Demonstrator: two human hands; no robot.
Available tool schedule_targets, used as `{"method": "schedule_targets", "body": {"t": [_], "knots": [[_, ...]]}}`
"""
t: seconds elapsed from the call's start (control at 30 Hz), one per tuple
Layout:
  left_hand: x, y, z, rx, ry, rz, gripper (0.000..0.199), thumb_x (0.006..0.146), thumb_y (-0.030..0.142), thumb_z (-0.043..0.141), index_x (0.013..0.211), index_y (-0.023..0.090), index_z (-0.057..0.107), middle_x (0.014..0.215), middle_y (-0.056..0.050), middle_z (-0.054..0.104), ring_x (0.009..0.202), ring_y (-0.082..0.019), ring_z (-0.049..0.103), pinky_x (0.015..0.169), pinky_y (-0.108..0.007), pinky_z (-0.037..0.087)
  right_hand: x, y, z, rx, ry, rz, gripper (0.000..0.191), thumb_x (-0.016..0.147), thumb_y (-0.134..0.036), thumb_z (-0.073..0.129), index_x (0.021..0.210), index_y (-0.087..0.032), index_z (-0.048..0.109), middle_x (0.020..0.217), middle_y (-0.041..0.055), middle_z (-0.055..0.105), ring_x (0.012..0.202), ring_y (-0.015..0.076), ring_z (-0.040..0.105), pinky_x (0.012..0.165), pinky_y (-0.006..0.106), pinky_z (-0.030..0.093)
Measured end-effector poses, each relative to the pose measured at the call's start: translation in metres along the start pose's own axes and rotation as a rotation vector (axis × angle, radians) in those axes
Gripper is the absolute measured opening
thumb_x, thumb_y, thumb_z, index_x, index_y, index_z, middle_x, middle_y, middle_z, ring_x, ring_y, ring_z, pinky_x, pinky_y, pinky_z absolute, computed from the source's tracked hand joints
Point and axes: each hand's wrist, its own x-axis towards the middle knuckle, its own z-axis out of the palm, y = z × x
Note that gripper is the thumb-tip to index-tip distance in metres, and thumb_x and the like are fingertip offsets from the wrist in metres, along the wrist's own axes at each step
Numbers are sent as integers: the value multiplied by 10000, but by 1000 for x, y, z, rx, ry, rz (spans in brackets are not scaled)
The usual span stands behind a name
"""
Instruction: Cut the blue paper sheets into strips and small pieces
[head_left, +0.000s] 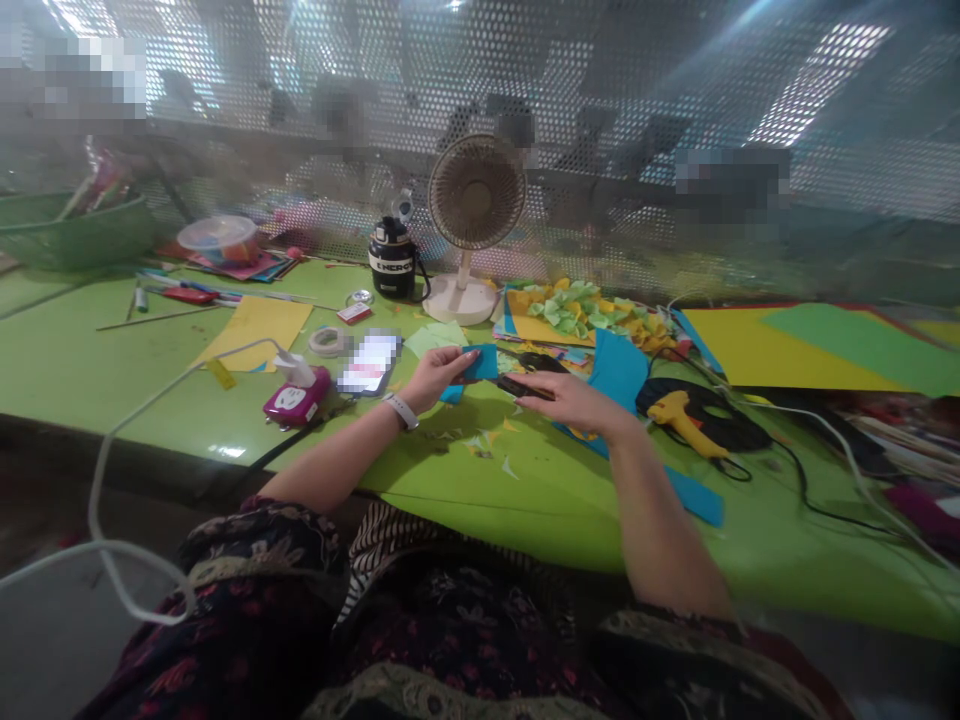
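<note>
Blue paper (481, 361), a small straight-edged piece, is out in front of the person, above the middle of the green counter (450, 500) and between the two hands. It looks light and thin, with perhaps a little stiffness like card; it would probably crease if pinched hard in the middle, so an edge or corner, taken flat between thumb and fingertips, seems the best hold.

That is how the left hand (444, 370) has it: the grip is closed on the piece's left end, thumb on top, leaving the right part free. The right hand (559, 398) has its grip closed over a dark tool (517, 388), possibly scissors, whose tip lies close by the paper's right edge; whether the tool itself is open cannot be told.

Just below the left hand is another blue piece (452, 394), and small paper scraps (484, 445) are strewn nearer the person. Beyond the right forearm stand a larger blue sheet (621, 365) and a yellow glue gun (686, 420). To the left are a phone (370, 362), a tape roll (328, 342) and a purple socket block (296, 400). Farther back stand a fan (478, 190) and a black bottle (392, 275).
</note>
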Motion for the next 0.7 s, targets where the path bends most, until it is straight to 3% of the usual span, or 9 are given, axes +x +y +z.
{"method": "schedule_targets", "body": {"t": [0.47,0.6,0.7], "knots": [[0,-1,1,48,-6,27,637,582,648,903,604,165,487,560,77,452,520,-34,442,581,-202,519,7,-4,11,67,-15,-10,517,925,-440,605,1421,-300,653,1461,16,633,1350,303,590,1153,436,447],[4,9,-7,73,18,19,594,630,611,897,631,165,505,580,72,493,547,-51,520,678,-255,588,7,-10,10,66,-195,-10,525,930,-423,596,1429,-268,647,1427,39,665,1286,296,630,1079,398,488],[10,24,-20,244,63,-90,493,718,513,883,668,157,545,606,40,573,575,-88,620,646,-244,568,8,-8,9,-1,-267,50,511,928,-438,605,1389,-229,677,1372,89,700,1209,307,665,991,382,522]]}}
